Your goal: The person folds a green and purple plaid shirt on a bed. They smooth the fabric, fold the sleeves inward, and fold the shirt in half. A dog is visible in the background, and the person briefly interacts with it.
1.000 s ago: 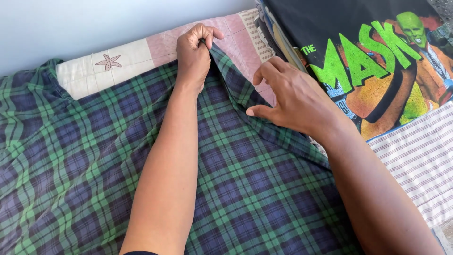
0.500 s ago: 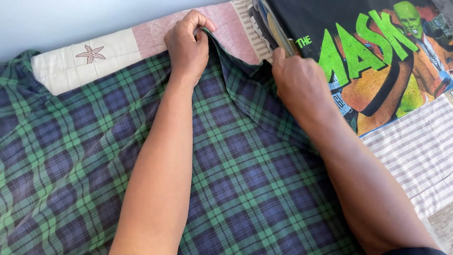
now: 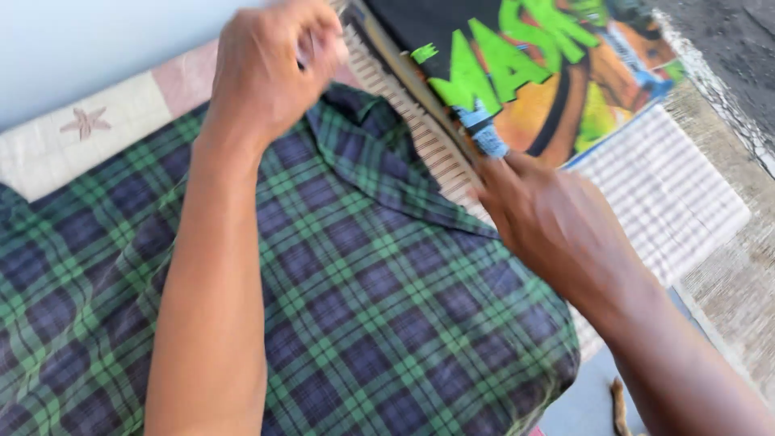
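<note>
A green and navy plaid shirt point(image 3: 379, 307) lies spread on a bed. My left hand point(image 3: 274, 69) is closed on the shirt's collar at the top, near the wall. My right hand point(image 3: 549, 218) sits at the shirt's right edge with its fingers curled on the cloth, beside a stack of folded clothes. The whole view is blurred by motion, so the fingertips are hard to make out.
A black printed T-shirt point(image 3: 525, 73) tops the folded stack at the upper right, with a striped cloth point(image 3: 662, 202) under it. A pale quilt with a starfish patch point(image 3: 85, 125) runs along the white wall point(image 3: 81, 48). Floor shows at the lower right point(image 3: 581, 404).
The view has swung and moved closer. My left hand stays at the collar. My right hand has slid down along the shirt's right edge, away from the collar.
</note>
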